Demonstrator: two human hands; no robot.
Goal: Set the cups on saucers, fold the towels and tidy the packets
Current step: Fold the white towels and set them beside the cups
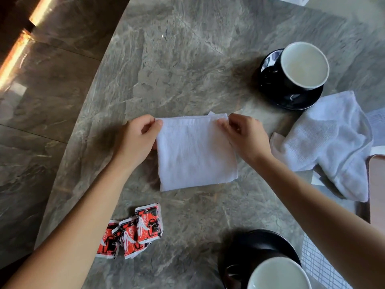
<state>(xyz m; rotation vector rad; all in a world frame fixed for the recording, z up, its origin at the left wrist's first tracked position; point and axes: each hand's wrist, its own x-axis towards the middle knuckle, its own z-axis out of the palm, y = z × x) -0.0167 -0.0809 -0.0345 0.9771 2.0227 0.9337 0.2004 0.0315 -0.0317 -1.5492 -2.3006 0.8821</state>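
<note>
The left hand [138, 137] pinches the far left corner of a folded white towel [195, 155] between thumb and curled fingers. The right hand [244, 136] pinches the far right corner the same way. The towel lies flat as a neat rectangle on the grey marbled table [187, 59], between the two hands. A second white towel [333, 142] lies crumpled and unfolded to the right, just beside a black saucer [291, 100] that carries a black cup [304, 65] with a pale inside. At the near edge another cup [277, 276] seems to sit on a second black saucer [260, 240], though the frame cuts it off. Three red, black and white packets [133, 232] lie overlapping near the left forearm.
</note>
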